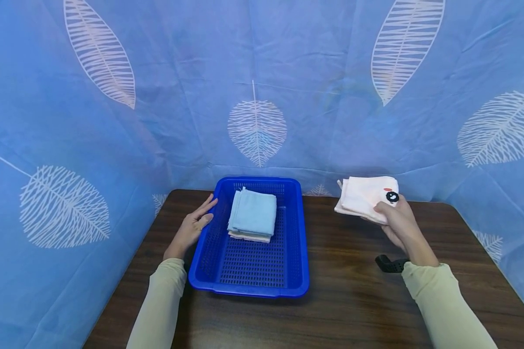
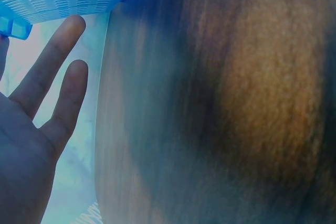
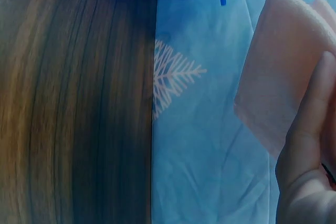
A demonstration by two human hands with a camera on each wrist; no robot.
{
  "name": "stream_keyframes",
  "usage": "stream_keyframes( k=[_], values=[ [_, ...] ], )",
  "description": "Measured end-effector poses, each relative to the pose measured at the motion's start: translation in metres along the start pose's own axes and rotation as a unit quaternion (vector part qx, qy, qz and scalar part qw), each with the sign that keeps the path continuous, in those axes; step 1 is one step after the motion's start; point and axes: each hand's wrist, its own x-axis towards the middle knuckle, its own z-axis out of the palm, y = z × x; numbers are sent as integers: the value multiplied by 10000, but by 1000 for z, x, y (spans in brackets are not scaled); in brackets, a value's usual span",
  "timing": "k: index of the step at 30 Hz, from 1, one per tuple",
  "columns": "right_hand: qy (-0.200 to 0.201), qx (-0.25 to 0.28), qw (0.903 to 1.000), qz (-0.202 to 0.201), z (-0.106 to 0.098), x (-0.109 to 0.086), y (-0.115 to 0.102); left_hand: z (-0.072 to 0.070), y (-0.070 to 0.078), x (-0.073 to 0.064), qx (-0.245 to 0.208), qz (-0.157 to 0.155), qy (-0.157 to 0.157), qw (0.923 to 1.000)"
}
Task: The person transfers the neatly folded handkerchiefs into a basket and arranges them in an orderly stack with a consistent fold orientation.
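In the head view my right hand (image 1: 399, 220) pinches a folded pale pink towel (image 1: 362, 194) by its near right corner, thumb on top. The towel is held above the table's right side and bears a black round patch and a red mark. The right wrist view shows the towel's underside (image 3: 273, 72) beside my fingers. My left hand (image 1: 194, 228) touches the left rim of a blue plastic basket (image 1: 303, 242), its fingers fairly straight and spread. Inside the basket a folded light blue towel (image 1: 255, 211) lies on a cream folded cloth (image 1: 249, 237).
The basket stands on a dark wooden table (image 1: 345, 291). A black curved band (image 1: 390, 264) shows by my right wrist. Behind the table and along its sides hangs a blue curtain (image 1: 192, 121) with white leaf prints.
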Motion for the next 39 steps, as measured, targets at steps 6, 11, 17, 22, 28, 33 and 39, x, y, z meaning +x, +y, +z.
stream_keyframes(
  k=[6,11,17,22,28,33,39],
  values=[
    [-180,-181,9997,-30,10,0,-3,0,1,1,46,-26,-1,10000],
    [-280,-292,9991,-96,18,1,-8,0,0,1,34,-57,31,10000],
    [-376,-201,9990,-110,30,1,-13,1,0,1,-9,-79,22,10000],
    [-419,-72,9990,-118,42,-1,-16,1,-1,2,14,-115,-15,9999],
    [-487,-73,9987,-126,55,-4,-18,-4,27,-5,-46,-151,-159,9997],
    [-555,69,9984,-100,63,-4,-17,-1,12,0,-71,-128,-135,9998],
    [-652,47,9979,-34,74,-3,-14,0,0,2,-50,-19,26,10000]
  ],
)
